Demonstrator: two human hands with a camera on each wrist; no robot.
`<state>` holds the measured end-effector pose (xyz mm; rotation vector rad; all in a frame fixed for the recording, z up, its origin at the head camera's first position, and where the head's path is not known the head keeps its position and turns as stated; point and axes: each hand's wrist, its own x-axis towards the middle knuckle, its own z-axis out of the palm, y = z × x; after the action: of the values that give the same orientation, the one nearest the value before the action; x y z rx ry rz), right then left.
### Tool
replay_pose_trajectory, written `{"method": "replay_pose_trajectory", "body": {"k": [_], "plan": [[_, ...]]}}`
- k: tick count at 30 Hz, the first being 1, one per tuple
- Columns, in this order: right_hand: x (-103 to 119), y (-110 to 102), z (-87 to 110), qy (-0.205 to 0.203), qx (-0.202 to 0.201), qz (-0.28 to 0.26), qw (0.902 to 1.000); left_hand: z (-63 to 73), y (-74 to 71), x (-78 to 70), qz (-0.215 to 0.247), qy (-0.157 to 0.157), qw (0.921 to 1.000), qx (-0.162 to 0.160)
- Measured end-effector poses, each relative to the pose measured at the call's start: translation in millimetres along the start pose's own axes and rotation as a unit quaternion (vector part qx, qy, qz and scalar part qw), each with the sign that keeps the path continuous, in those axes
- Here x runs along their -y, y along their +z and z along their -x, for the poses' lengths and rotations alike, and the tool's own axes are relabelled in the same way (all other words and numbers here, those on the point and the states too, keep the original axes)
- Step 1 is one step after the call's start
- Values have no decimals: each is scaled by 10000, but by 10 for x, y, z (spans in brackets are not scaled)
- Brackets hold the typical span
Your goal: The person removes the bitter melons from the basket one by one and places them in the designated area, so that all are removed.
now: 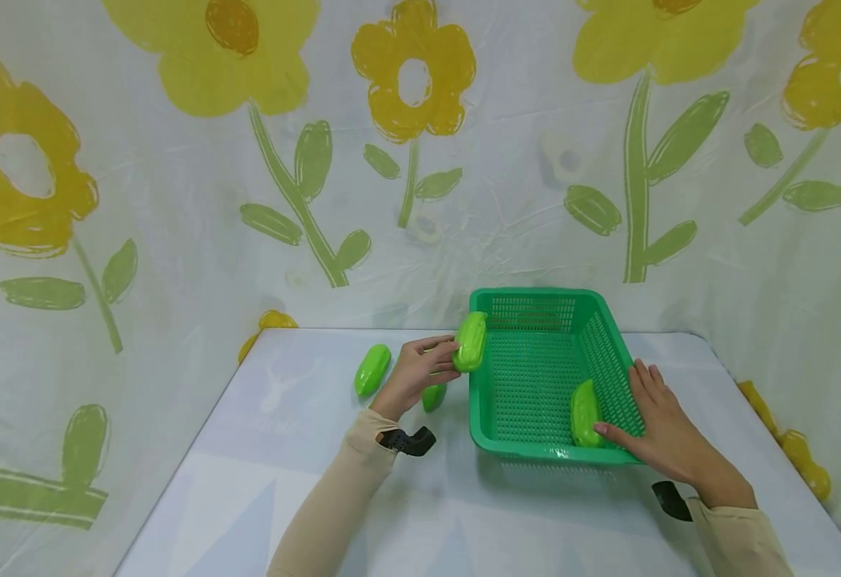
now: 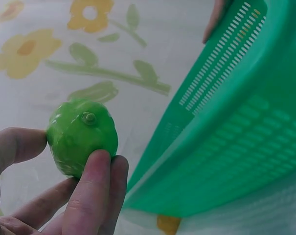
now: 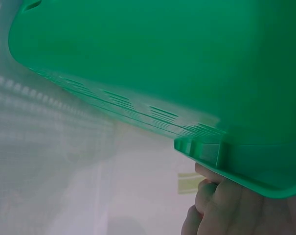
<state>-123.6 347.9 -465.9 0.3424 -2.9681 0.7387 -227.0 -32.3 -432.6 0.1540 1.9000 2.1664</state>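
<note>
My left hand (image 1: 426, 370) pinches a bright green, lumpy, glossy vegetable (image 1: 471, 341) between thumb and fingertips. It is upright beside the left rim of a green plastic basket (image 1: 481, 409). In the left wrist view, the held vegetable (image 2: 81, 137) shows its end with a small round stem nub. A similar green vegetable (image 1: 585, 413) lies inside the basket at the front right. My right hand (image 1: 669, 429) rests on the basket's front right corner, fingers straight along the outer side and thumb across the rim. In the right wrist view, its fingers (image 3: 226, 205) sit below the rim.
Two more green vegetables lie on the table left of the basket: one (image 1: 373, 370) in plain sight, the other (image 1: 433, 397) partly behind my left hand. The white table (image 1: 305, 449) meets a flower-printed cloth (image 1: 492, 200) at its back and sides.
</note>
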Motion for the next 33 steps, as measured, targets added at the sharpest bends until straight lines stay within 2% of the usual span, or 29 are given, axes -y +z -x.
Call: {"method": "replay_pose_trajectory", "body": {"k": [14, 33], "plan": [[-1, -12, -12, 39, 2, 8, 10000, 287, -401, 45, 54, -180, 9989, -438], [-5, -14, -14, 54, -8, 13, 10000, 651, -1120, 146, -520, -142, 9929, -1063]]}}
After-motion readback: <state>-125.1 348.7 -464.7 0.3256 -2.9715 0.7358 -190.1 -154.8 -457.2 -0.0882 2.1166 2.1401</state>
